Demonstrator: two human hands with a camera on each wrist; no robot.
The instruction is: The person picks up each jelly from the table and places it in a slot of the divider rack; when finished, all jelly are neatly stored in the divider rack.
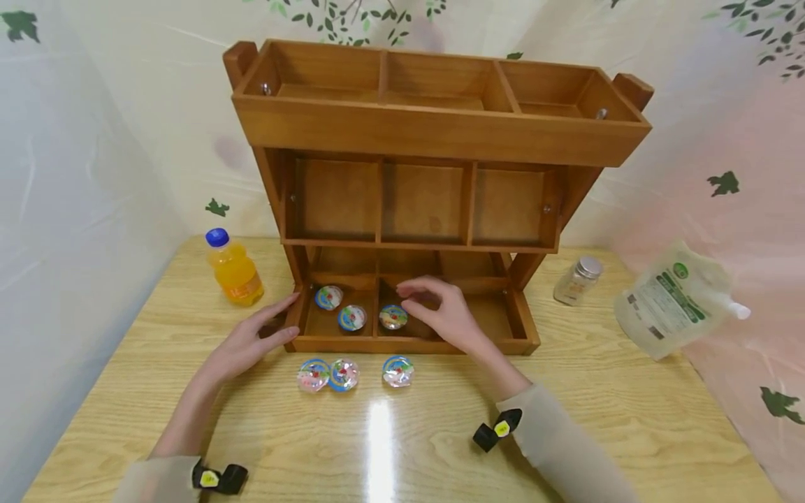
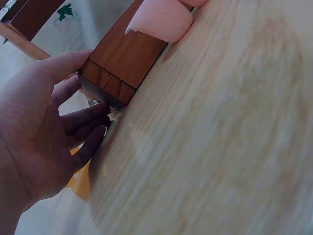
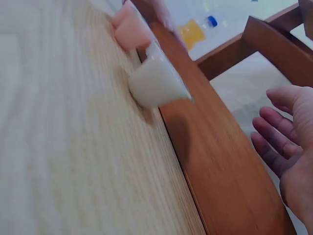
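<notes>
My left hand (image 1: pixel 248 346) touches the left end of the wooden three-tier rack (image 1: pixel 421 346); thumb and fingertips rest at its lower corner (image 2: pixel 110 81). Over the bottom tier's middle compartment is my right hand (image 1: pixel 446 311), its fingers parted and holding nothing. Just left of its fingertips, a jelly cup (image 1: pixel 393 317) lies in that compartment. Two more jelly cups, one further back (image 1: pixel 329 297) and one nearer (image 1: pixel 352 318), are in the left compartment. On the table before the rack, two pink cups (image 1: pixel 314 375) touch each other; a white cup (image 3: pixel 156 81) stands apart.
An orange drink bottle (image 1: pixel 235 272) with a blue cap stands left of the rack. To the right are a small metal-lidded jar (image 1: pixel 575 283) and a clear spouted pouch (image 1: pixel 676 300). The rack's upper tiers (image 1: pixel 434 129) overhang the bottom tier. Patterned cloth hangs behind.
</notes>
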